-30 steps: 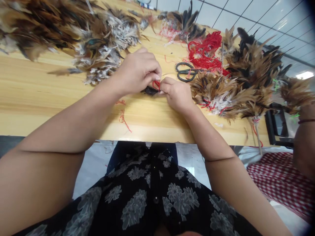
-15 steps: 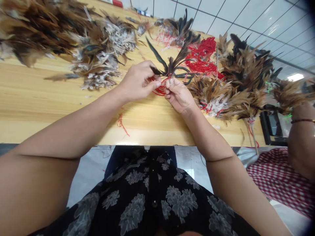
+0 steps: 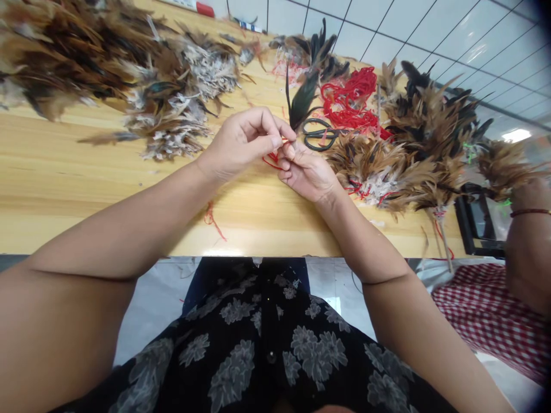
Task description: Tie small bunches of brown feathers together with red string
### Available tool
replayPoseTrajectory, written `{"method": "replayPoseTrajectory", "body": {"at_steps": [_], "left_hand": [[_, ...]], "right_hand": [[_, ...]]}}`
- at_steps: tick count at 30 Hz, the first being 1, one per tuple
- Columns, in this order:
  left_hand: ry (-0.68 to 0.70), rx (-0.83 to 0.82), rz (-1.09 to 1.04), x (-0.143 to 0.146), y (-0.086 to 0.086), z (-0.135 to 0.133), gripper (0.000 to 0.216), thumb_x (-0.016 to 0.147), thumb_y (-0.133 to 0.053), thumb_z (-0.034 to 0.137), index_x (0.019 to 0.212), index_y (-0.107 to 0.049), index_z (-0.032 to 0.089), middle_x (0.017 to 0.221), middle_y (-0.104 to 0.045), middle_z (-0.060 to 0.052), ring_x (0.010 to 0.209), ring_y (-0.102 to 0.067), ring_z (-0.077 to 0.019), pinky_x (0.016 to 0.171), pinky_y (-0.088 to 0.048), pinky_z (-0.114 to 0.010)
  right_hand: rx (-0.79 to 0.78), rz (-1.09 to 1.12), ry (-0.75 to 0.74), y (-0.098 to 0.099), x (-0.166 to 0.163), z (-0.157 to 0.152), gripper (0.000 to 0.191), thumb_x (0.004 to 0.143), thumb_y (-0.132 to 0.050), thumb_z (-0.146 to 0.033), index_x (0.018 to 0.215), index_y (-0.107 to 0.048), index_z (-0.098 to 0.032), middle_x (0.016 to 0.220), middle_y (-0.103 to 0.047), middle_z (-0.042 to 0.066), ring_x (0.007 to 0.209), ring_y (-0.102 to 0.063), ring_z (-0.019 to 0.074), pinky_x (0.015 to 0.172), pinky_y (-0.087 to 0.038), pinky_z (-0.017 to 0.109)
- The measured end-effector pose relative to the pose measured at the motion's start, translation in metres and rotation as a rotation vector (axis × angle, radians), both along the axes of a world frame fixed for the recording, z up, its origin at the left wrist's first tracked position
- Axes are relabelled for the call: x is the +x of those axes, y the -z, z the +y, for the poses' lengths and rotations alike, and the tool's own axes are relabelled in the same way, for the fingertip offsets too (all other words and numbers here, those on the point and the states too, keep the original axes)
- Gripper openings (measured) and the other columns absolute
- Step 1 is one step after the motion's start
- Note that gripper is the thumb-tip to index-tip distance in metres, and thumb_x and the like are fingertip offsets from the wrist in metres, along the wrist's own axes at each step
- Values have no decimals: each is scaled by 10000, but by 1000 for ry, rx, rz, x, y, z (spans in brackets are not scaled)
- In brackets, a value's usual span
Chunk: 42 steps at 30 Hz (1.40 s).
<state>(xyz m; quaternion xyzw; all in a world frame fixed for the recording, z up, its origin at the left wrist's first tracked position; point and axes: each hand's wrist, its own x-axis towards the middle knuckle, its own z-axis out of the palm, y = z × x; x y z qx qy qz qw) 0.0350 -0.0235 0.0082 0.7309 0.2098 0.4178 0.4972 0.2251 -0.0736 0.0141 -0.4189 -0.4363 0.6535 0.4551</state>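
Brown feathers (image 3: 77,51) sprawl over the far left of the wooden table (image 3: 55,183), and right alongside comes a heap of pale-quilled feathers (image 3: 172,135). Next, a scrap of red thread (image 3: 209,215) lies near the table's front edge. Now the middle: the left hand (image 3: 243,140) has thumb and forefinger pinched on red string (image 3: 272,157), a loop hanging just below. Dark feathers (image 3: 304,98) rise between the two hands, tips towards the table's far side, and the right hand (image 3: 306,169) is closed on their base, partly hidden by fingers. Just beyond, black-handled scissors (image 3: 334,133) lie beside tangled red cord (image 3: 355,92). Further right, tan feather bunches (image 3: 365,160) crowd together, and at the edge, a co-worker's arm (image 3: 534,252) wears a dark red bracelet (image 3: 530,213).
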Motion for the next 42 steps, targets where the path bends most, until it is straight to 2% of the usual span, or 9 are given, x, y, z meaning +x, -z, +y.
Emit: {"method": "replayPoseTrajectory", "body": {"at_steps": [3,7,11,16,20,24,29,35,42], "left_hand": [[15,-24,-61,2,4,4,717,1022,-802,916,970,-508,264,1169,-822,-53,969,-763,-240,781,-681,-450],[43,-37,-91,2,8,13,702,954,-912,912,959,-614,276,1047,-823,-36,810,-726,-210,703,-666,-432],[48,-25,-42,-3,2,13,687,976,-869,940,1031,-686,281,940,-813,-33,772,-718,-217,749,-687,-466],[102,-2,-55,-8,-9,8,546,1009,-941,787,1074,-769,273,967,-835,-46,783,-749,-230,748,-682,-474],[92,35,-46,-6,-14,4,347,1062,-914,553,1000,-726,268,959,-827,-50,764,-750,-230,736,-680,-494],[68,62,-30,-5,-16,3,262,1061,-858,452,983,-692,265,955,-813,-55,773,-742,-221,718,-662,-474],[62,4,39,-4,-17,3,341,1027,-882,546,1029,-687,266,1004,-829,-68,843,-762,-243,818,-700,-506],[9,-74,-188,4,-17,-5,344,983,-943,504,1035,-693,273,913,-739,-3,887,-764,-216,836,-684,-449],[-2,-42,-157,2,-15,-2,328,994,-919,478,1011,-677,258,1017,-776,-33,957,-764,-220,935,-682,-474]], "right_hand": [[35,-31,-4,5,1,1,394,1059,-831,-425,881,-517,-267,894,-616,-11,770,-527,131,614,-469,227],[34,-3,-32,13,3,4,366,1050,-825,-417,905,-523,-268,957,-645,7,863,-592,146,656,-494,230],[42,-18,-37,17,4,4,337,1075,-781,-443,926,-532,-272,975,-654,19,925,-640,164,693,-529,245],[108,-110,-34,16,2,2,455,1095,-752,-592,894,-495,-275,1030,-718,49,960,-664,170,670,-548,243],[60,-66,-44,9,-1,0,453,1078,-784,-556,874,-499,-269,1022,-726,44,947,-646,163,667,-548,236],[34,-27,-81,3,-3,-3,499,1073,-800,-540,831,-461,-264,1011,-706,46,921,-617,161,677,-547,254],[29,10,-139,3,-4,-4,582,1066,-809,-619,805,-431,-262,912,-603,16,805,-514,138,677,-547,261],[21,70,-125,6,-3,-4,566,1064,-807,-586,814,-415,-262,889,-544,-2,788,-466,137,686,-537,270],[-47,83,-119,3,-5,-3,560,1085,-795,-507,785,-390,-262,823,-452,-20,744,-425,131,640,-508,247]]}}
